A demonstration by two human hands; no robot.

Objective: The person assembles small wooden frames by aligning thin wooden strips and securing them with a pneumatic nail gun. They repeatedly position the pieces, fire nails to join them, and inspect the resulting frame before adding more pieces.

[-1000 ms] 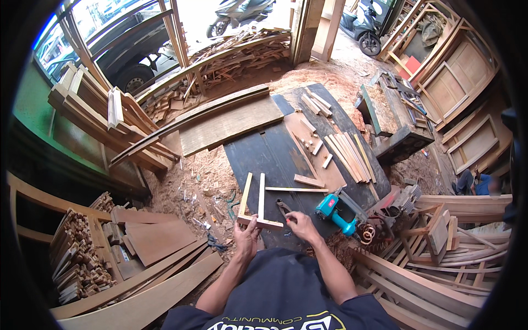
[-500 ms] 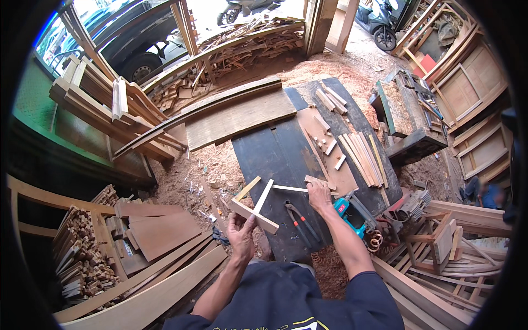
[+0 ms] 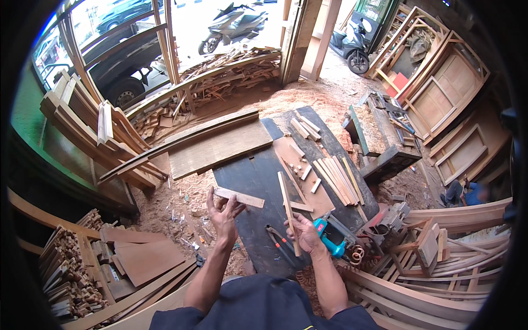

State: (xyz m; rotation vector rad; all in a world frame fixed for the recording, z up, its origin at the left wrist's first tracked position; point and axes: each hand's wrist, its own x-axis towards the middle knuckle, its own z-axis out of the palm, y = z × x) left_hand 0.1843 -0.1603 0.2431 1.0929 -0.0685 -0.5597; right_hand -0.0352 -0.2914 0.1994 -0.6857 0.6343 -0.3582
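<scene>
My left hand [image 3: 224,221] has its palm up and its fingers spread against a short, pale wooden strip [image 3: 242,197], which it holds beyond the table's left edge. A longer, narrow wooden strip [image 3: 285,198] stands nearly lengthwise in my right hand [image 3: 306,234], gripped between thumb and fingers. Beside it, a small wood piece [image 3: 302,207] points to the right; whether the two touch, I cannot tell. Pliers with red-orange handles [image 3: 280,246] lie on the dark table [image 3: 236,179] between my hands. A teal power tool [image 3: 330,237] lies just right of my right hand.
Several slim wooden strips [image 3: 338,179] and small blocks lie on the table's right half. A wide plank [image 3: 220,151] crosses its far left end. Stacked offcuts [image 3: 69,275] stand at the lower left. Another person in blue [image 3: 472,194] is at the far right.
My left hand has moved forward and left, its fingers spreading. My right hand has drawn back toward me, and its strip now points lengthwise. The whole view has shifted.
</scene>
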